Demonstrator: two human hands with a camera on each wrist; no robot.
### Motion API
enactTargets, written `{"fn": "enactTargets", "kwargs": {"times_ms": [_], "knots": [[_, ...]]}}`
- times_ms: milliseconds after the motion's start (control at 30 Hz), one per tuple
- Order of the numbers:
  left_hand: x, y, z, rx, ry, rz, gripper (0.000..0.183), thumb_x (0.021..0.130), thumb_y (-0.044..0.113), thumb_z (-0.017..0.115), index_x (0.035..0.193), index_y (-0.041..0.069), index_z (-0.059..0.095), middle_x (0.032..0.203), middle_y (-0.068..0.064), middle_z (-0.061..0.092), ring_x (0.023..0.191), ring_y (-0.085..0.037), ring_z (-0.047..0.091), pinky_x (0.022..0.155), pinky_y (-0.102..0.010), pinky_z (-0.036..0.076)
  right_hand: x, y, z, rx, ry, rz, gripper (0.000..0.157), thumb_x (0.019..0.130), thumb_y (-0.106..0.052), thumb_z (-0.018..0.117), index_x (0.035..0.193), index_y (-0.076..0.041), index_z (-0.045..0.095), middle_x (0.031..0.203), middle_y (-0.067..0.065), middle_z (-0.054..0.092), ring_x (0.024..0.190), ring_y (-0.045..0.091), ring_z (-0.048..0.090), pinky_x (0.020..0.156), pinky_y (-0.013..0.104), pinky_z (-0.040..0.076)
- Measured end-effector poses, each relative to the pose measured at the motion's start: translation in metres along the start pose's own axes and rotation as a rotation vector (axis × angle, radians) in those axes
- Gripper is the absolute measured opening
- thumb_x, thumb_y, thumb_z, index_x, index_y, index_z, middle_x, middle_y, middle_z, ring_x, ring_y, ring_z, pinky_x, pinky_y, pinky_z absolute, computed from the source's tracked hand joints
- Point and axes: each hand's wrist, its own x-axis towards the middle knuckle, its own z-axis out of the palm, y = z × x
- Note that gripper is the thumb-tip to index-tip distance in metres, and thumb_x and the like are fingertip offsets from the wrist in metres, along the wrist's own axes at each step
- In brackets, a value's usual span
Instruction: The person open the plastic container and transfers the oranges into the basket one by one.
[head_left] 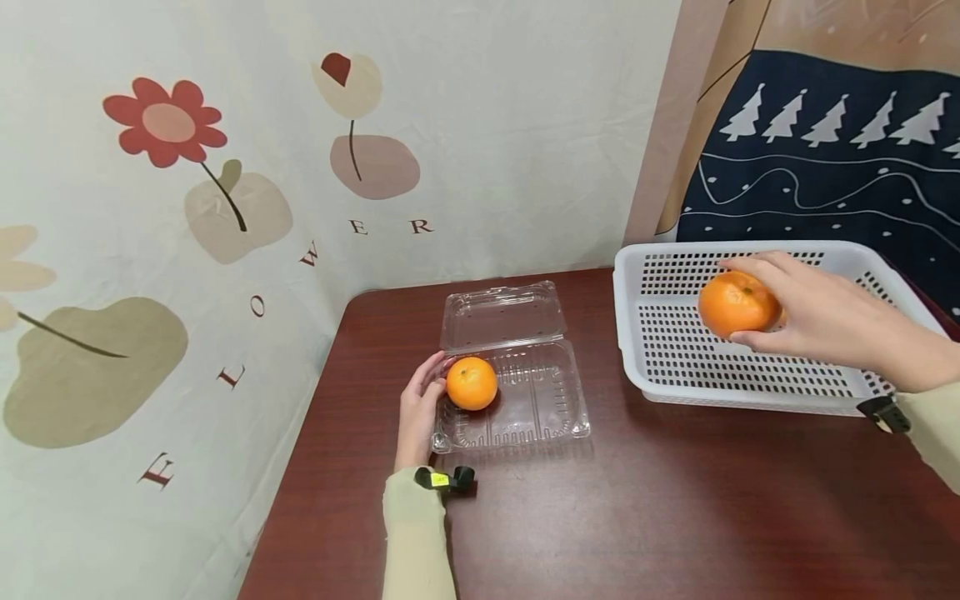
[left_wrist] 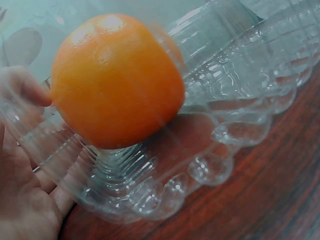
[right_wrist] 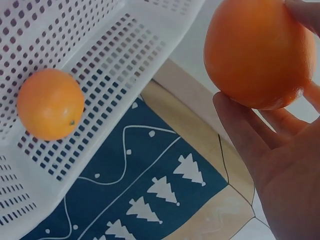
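Observation:
My right hand [head_left: 817, 312] grips an orange [head_left: 738, 304] between thumb and fingers, above the white plastic basket [head_left: 633, 350]. The right wrist view shows this held orange [right_wrist: 257, 52] close up, apart from the basket. At the left, my left hand [head_left: 422, 408] holds the left side wall of a clear plastic clamshell box [head_left: 540, 408], its thumb close beside a second orange [head_left: 472, 383]. That orange sits in the box's left part. Its lid [head_left: 504, 315] is folded back, lying away from me. Through the clear wall, the left wrist view shows the left hand [left_wrist: 25, 185].
Another orange [right_wrist: 51, 104] lies in the basket in the right wrist view; the head view does not show it. Box and basket stand apart on a dark red-brown table [head_left: 540, 525]. A flower-printed curtain [head_left: 510, 150] hangs behind and to the left.

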Motion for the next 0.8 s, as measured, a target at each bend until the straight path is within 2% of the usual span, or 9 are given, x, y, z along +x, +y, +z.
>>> {"fn": "enactTargets", "kwargs": {"times_ms": [233,500,800], "knots": [[0.000,0.001,0.000,-0.003,0.004,-0.009,0.036,0.091,0.011,0.045,0.125,0.022,0.052,0.120,0.002,0.056,0.114,-0.010,0.048,0.098,-0.029,0.034,0.004,0.007,0.000,-0.018,0.028,-0.032,0.078,0.060,-0.040,0.078,0.126,-0.011,0.047,0.118,0.013,0.041,0.090,0.029,0.047,0.064,0.049,0.047],[0.000,0.002,0.000,-0.006,0.001,-0.017,0.036,0.091,0.010,0.044,0.124,0.024,0.052,0.120,0.002,0.056,0.113,-0.010,0.048,0.098,-0.029,0.034,0.009,0.022,0.001,0.017,0.013,0.056,0.075,0.061,-0.041,0.078,0.122,-0.010,0.048,0.116,0.016,0.040,0.082,0.031,0.051,0.062,0.047,0.047],[0.001,0.000,0.000,-0.003,0.000,-0.003,0.037,0.091,0.010,0.044,0.125,0.022,0.051,0.120,0.001,0.056,0.114,-0.012,0.048,0.098,-0.032,0.034,0.017,0.045,0.006,0.128,-0.050,0.158,0.077,0.067,-0.036,0.075,0.126,-0.002,0.039,0.117,0.021,0.037,0.092,0.035,0.040,0.069,0.054,0.041]]}}
